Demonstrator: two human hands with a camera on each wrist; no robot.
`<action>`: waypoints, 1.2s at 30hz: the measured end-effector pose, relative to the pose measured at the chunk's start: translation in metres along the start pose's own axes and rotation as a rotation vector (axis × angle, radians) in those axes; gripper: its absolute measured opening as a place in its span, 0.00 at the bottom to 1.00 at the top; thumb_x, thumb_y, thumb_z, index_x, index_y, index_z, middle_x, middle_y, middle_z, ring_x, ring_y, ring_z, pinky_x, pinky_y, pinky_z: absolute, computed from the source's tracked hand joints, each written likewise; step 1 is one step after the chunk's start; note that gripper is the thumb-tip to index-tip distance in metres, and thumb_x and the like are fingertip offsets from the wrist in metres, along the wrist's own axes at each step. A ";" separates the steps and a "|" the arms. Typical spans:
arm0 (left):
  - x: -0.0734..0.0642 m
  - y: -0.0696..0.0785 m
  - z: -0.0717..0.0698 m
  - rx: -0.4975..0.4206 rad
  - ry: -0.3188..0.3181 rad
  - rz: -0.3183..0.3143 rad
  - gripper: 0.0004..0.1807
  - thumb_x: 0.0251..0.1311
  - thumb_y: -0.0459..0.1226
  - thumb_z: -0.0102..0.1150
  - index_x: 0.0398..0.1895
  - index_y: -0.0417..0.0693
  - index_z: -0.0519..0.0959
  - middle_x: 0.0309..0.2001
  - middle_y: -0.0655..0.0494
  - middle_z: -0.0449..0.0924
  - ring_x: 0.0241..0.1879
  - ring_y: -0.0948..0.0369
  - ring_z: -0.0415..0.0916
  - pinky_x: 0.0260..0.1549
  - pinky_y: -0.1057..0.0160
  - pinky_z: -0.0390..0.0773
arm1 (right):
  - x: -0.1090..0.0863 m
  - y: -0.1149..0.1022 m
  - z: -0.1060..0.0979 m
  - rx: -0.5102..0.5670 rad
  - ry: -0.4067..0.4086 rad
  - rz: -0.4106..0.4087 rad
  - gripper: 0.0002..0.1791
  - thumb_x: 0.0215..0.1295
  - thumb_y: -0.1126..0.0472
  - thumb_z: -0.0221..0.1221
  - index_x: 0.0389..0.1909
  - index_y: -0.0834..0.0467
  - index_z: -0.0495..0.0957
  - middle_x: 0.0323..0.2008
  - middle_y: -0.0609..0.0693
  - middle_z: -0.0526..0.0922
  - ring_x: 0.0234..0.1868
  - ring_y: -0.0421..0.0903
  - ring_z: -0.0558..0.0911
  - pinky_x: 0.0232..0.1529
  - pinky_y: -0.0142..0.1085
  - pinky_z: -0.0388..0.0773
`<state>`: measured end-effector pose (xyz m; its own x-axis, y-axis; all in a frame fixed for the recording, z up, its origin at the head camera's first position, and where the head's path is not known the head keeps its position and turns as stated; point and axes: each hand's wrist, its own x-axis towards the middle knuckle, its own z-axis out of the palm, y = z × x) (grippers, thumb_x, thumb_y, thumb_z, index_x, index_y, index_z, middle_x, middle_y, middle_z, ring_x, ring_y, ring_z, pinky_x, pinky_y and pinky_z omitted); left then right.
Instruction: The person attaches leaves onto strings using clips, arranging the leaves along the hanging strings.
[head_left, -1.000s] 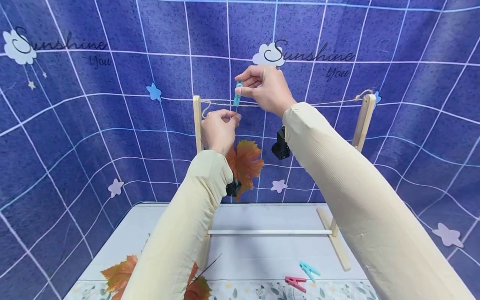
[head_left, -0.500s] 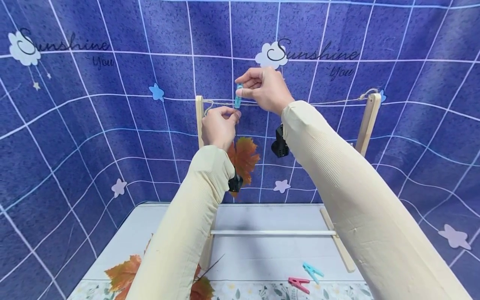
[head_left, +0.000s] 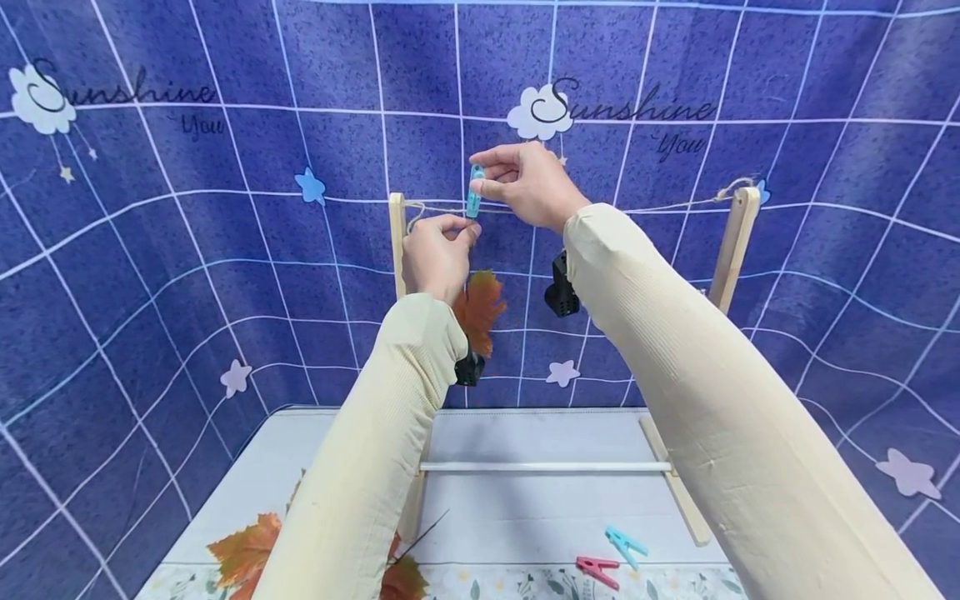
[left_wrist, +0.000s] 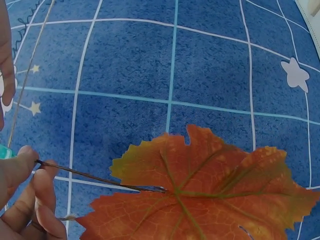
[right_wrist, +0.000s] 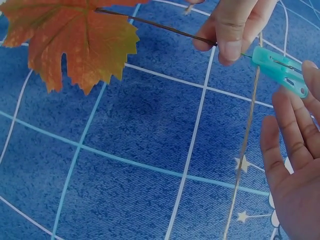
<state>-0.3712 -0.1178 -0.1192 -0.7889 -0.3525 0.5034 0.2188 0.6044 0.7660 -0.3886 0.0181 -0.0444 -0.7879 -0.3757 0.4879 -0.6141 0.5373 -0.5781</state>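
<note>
My left hand [head_left: 438, 257] pinches the thin brown stem [left_wrist: 95, 177] of an orange artificial maple leaf [head_left: 480, 310] between thumb and finger. The leaf hangs below that hand, broad and lobed with yellow-green edges in the left wrist view. Just above, my right hand [head_left: 531, 182] holds a teal clothespin [head_left: 474, 192] upright by its upper end, thumb on one side and fingers on the other. In the right wrist view the clothespin's jaw end lies at the twine [right_wrist: 252, 100], and the stem's tip meets it there.
The twine runs between two wooden posts [head_left: 731, 250] joined low down by a white rod [head_left: 540, 467]. A pink clothespin [head_left: 597, 571] and a blue clothespin [head_left: 626, 546] lie on the table [head_left: 525, 508]. More orange leaves [head_left: 247, 550] lie at front left. Behind hangs a blue gridded cloth [head_left: 300, 250].
The clothespin has come down slightly onto the twine, and the left hand has risen a little with the stem. The hanging leaf has turned and looks narrower in the head view.
</note>
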 end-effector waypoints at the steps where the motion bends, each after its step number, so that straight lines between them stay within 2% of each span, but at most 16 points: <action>1: 0.000 0.000 0.000 0.000 0.001 -0.001 0.10 0.66 0.47 0.66 0.45 0.59 0.90 0.36 0.60 0.88 0.40 0.59 0.82 0.39 0.54 0.77 | 0.000 0.000 0.000 0.000 -0.004 0.004 0.24 0.74 0.59 0.60 0.68 0.59 0.75 0.57 0.55 0.82 0.57 0.47 0.81 0.58 0.35 0.75; 13: -0.002 -0.002 0.000 -0.005 -0.008 0.005 0.10 0.67 0.47 0.66 0.45 0.57 0.90 0.36 0.58 0.88 0.40 0.58 0.83 0.41 0.53 0.78 | 0.000 0.002 0.000 -0.018 -0.017 -0.001 0.24 0.74 0.58 0.60 0.68 0.59 0.74 0.59 0.55 0.81 0.60 0.47 0.80 0.60 0.37 0.74; 20: 0.000 -0.003 -0.001 0.017 -0.009 0.022 0.10 0.67 0.47 0.65 0.45 0.57 0.90 0.35 0.58 0.87 0.38 0.58 0.82 0.40 0.53 0.78 | -0.001 0.003 0.002 0.029 0.014 -0.023 0.22 0.72 0.60 0.63 0.64 0.61 0.78 0.55 0.56 0.84 0.55 0.47 0.82 0.57 0.36 0.75; 26: 0.001 -0.002 -0.001 0.023 -0.001 0.032 0.10 0.66 0.46 0.66 0.45 0.56 0.90 0.35 0.57 0.88 0.37 0.57 0.82 0.40 0.54 0.77 | -0.001 0.002 0.004 0.028 0.040 -0.028 0.20 0.70 0.61 0.64 0.61 0.61 0.81 0.52 0.56 0.85 0.52 0.47 0.83 0.55 0.35 0.76; 36: 0.002 -0.003 0.000 0.007 0.008 0.007 0.10 0.65 0.46 0.67 0.45 0.56 0.90 0.38 0.59 0.89 0.41 0.58 0.83 0.42 0.54 0.77 | 0.000 0.001 0.005 0.000 -0.005 -0.015 0.24 0.72 0.59 0.63 0.66 0.60 0.76 0.54 0.56 0.83 0.55 0.47 0.82 0.57 0.35 0.75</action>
<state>-0.3729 -0.1205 -0.1204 -0.7828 -0.3542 0.5117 0.2202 0.6114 0.7601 -0.3892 0.0149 -0.0478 -0.7788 -0.3875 0.4934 -0.6260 0.5313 -0.5709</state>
